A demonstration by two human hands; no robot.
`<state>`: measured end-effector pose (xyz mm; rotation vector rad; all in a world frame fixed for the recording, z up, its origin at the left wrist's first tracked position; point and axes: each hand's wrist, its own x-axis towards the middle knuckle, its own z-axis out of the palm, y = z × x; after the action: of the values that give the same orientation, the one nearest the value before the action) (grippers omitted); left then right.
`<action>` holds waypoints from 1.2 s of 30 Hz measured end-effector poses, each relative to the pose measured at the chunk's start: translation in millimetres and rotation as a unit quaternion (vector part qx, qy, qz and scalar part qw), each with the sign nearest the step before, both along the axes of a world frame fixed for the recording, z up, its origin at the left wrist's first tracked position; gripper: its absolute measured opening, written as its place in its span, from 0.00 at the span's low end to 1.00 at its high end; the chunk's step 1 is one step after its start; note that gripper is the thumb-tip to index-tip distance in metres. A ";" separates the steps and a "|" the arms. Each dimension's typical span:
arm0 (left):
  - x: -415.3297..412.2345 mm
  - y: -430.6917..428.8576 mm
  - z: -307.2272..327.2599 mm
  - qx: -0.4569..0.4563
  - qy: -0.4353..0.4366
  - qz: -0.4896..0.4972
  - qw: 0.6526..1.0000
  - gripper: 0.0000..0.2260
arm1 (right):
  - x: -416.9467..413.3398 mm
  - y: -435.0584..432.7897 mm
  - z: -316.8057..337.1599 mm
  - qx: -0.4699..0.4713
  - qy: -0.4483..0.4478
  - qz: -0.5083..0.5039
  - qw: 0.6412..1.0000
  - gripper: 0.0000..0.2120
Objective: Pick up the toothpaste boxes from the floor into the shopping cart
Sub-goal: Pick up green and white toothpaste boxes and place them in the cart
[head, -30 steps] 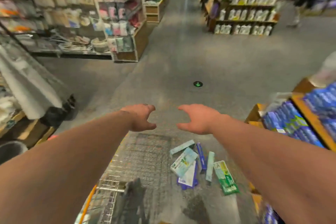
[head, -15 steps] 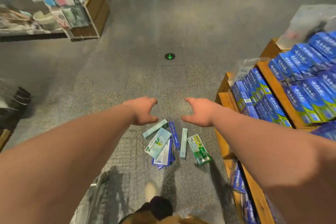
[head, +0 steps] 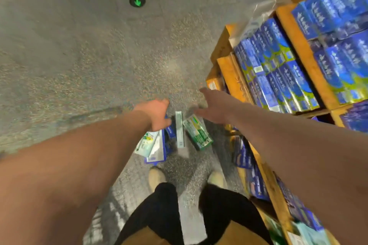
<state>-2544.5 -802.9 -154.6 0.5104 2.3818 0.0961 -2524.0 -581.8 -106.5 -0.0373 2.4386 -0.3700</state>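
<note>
Change: your view tipped further down since half a second ago, both hands dropped closer to the scattered boxes, and your shoes and dark trousers came into sight.
Left grip: your left hand [head: 157,115] reached down with fingers curled but clasping nothing, its fingertips over the top of the blue box [head: 171,132].
Right grip: your right hand [head: 214,108] was spread flat and released, hovering just above the green box [head: 197,132].
Toothpaste boxes: they lay in a loose fan on the floor [head: 79,55], a pale slim box [head: 179,129] between the blue and green ones, white-and-green boxes [head: 151,143] overlapping at the left.
Feet: your shoes [head: 156,177] stood just short of the pile.
Shelf: a wooden shelf [head: 231,73] stacked with blue cartons [head: 278,77] rose at your right.
Floor mark: a green arrow disc [head: 137,1] sat well beyond the pile.
Cart: it was out of view.
</note>
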 end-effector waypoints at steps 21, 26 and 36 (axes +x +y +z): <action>-34.6 149.2 -539.2 0.033 -0.089 0.292 0.952 0.30 | -47.3 105.8 -599.0 0.024 -0.197 -0.165 0.966 0.41; -33.7 170.2 -610.3 -0.004 -0.051 0.366 0.929 0.44 | -37.0 100.5 -687.5 0.053 -0.186 -0.218 0.957 0.57; -6.9 163.4 -660.0 0.033 -0.020 0.427 0.904 0.47 | -22.6 89.8 -752.3 0.043 -0.175 -0.291 0.940 0.48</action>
<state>-2551.4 -639.5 -814.6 -0.5375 2.3911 0.5669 -2546.5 -491.9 -858.8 0.7399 2.0637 -0.4770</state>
